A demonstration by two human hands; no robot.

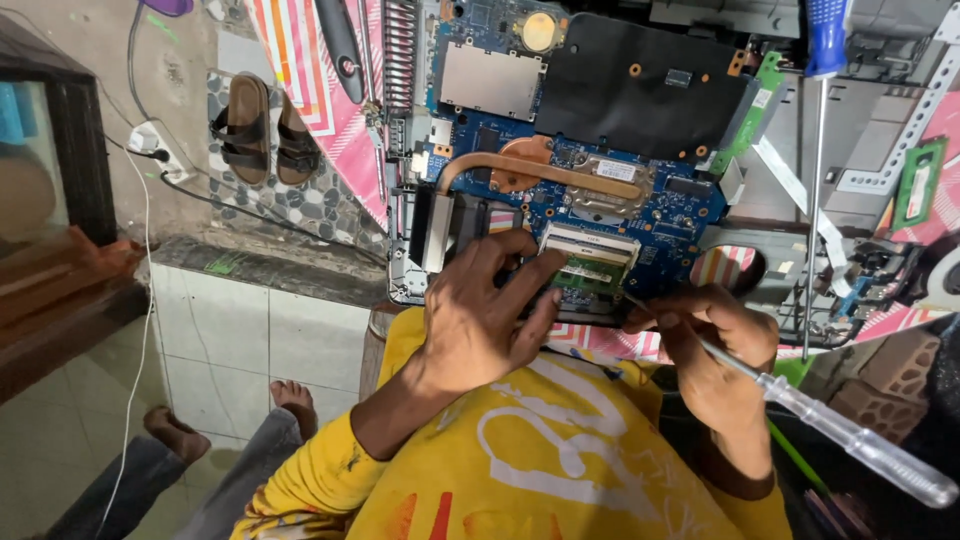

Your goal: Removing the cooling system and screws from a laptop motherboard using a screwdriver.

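My left hand (480, 310) presses the green memory module (590, 272) into the blue laptop motherboard (640, 200), near edge. My right hand (715, 345) grips a clear-handled screwdriver (850, 440). Its tip could slip, scratching board traces.

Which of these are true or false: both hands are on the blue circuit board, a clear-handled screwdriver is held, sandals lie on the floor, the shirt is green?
1. Both hands are at the blue circuit board. True: the left hand presses on a memory module.
2. The right hand holds a clear-handled screwdriver. True.
3. The sandals lie on the floor. True.
4. The shirt is green. False: it is yellow.
5. The copper heat pipe has been taken off. False: it sits on the board.
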